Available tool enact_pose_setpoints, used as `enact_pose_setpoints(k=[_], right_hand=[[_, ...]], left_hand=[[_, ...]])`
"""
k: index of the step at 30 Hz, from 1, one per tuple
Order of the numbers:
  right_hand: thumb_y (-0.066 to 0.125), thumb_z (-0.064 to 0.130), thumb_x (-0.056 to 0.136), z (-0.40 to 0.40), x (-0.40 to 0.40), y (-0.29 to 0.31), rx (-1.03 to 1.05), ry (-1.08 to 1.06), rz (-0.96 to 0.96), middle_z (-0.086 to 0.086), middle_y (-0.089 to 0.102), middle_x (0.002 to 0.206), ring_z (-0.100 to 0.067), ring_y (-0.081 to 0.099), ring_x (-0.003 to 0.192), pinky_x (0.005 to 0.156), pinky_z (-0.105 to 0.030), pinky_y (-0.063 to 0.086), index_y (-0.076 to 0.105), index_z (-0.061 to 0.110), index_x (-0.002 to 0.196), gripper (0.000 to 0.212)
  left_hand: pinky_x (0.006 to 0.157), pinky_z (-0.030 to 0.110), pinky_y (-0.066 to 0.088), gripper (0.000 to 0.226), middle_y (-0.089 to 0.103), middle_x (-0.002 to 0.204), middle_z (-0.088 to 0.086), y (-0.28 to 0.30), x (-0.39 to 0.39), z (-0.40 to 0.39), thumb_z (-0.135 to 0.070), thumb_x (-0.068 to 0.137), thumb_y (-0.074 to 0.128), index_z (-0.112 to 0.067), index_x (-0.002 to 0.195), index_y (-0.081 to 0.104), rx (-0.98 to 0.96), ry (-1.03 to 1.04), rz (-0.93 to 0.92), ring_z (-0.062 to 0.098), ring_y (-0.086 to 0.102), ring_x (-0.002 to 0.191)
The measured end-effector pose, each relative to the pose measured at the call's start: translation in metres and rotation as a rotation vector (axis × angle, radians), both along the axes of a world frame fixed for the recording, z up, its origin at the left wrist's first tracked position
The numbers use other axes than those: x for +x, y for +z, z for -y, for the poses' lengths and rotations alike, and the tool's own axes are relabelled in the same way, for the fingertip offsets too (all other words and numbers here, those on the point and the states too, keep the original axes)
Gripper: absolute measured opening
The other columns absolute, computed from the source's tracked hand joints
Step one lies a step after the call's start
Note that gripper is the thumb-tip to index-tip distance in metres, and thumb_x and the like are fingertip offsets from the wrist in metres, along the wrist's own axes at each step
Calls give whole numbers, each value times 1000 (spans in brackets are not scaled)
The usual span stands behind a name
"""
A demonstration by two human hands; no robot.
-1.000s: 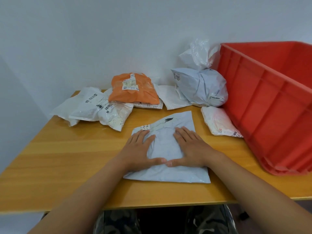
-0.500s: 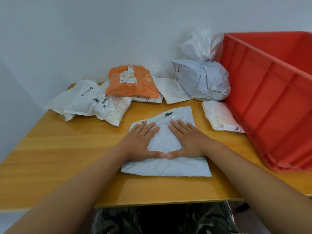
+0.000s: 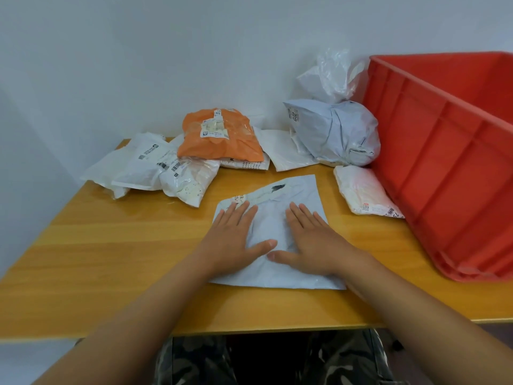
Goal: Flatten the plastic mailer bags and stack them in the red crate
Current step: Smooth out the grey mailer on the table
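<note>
Two flat hands, left hand (image 3: 231, 240) and right hand (image 3: 312, 243), press the grey mailer (image 3: 273, 218).

Flat mailer (image 3: 280, 226) under both hands, crate (image 3: 444, 168) right, other mailers (image 3: 222, 137) behind.

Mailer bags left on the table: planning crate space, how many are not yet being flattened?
About 8, some possibly hidden: three white at left, orange atop another, flat white, bulging grey, one beside the crate.

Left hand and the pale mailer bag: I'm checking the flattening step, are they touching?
Touching. The head view shows the left hand lying flat, fingers straight, on the pale mailer bag, with no gap under the palm.
</note>
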State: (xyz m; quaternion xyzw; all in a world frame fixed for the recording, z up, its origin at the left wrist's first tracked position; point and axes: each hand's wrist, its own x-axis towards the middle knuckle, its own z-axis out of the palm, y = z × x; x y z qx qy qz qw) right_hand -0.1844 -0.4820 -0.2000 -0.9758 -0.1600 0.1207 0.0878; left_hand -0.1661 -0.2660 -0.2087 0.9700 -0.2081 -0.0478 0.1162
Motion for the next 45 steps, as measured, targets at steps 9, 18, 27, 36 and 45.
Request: enact_pose_setpoints(k=[9, 18, 27, 36, 45], right_hand=[[12, 90, 75, -10, -22, -18, -34, -107, 31, -3, -20, 165, -16, -20, 151, 124, -38, -7, -13, 12, 157, 116], [20, 89, 79, -9, -18, -11, -51, -89, -45, -4, -23, 164, -18, -22, 150, 124, -40, -9, -15, 11, 157, 115], [26, 96, 69, 2, 26, 1, -77, 79, 12, 1, -24, 164, -13, -26, 148, 123, -39, -9, -13, 18, 158, 125], [7, 98, 64, 7, 36, -17, -84, 97, 0, 3, -23, 163, -12, -23, 149, 124, -40, -7, -15, 20, 157, 123], [34, 61, 99, 11, 60, 15, 72, 19, 58, 3, 22, 163, -16, 12, 150, 121, -38, 14, 32, 24, 154, 66]], left_hand=[[124, 42, -3, 97, -5, 166, -4, -19, -9, -1, -82, 81, 12, -26, 158, 0, 111, 46, 14, 19, -12, 152], [123, 42, -5, 95, -9, 166, -3, -15, -9, 0, -81, 85, 18, -25, 158, -3, 118, 32, -42, 19, -14, 151], [122, 34, -9, 114, -6, 165, -10, 0, 19, 2, -95, 66, 6, -27, 158, 5, 28, -123, -21, 9, -15, 150], [124, 39, -3, 97, -7, 165, -7, -19, 25, -3, -84, 80, 6, -26, 158, 3, 129, -141, 20, 13, -13, 151], [122, 37, 12, 99, 20, 161, -6, -4, 33, -3, -87, 77, 13, -29, 157, 16, -44, -98, -61, 14, 11, 149]])
